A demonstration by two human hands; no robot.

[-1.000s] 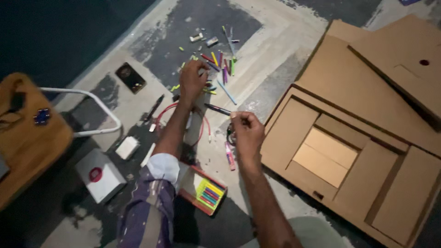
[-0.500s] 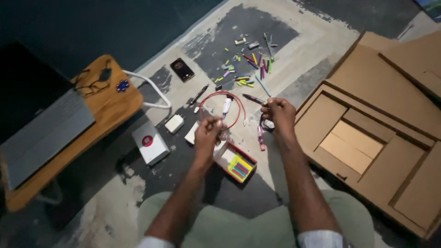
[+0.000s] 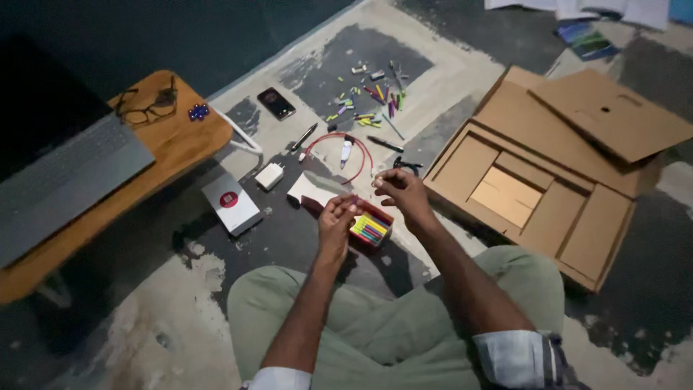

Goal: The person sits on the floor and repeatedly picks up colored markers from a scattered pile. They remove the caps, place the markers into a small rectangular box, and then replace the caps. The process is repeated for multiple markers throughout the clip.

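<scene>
Crayon box (image 3: 369, 230) mid-frame: left hand (image 3: 338, 220) and right hand (image 3: 401, 193) pinch a small stick above it; slotting in seems next

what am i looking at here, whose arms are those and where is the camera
The camera sits on a person's head and looks down, so the two arms reaching in from the bottom are that person's own. They sit on a patchy floor.

The left hand and right hand meet just above an open box of crayons. The fingers pinch something small between them; it is too small to tell what.

Further out lie scattered crayons, a red cable, a phone, a white charger and a small white box. To the right is a flattened cardboard box. To the left, a low wooden table carries a laptop and glasses.
</scene>
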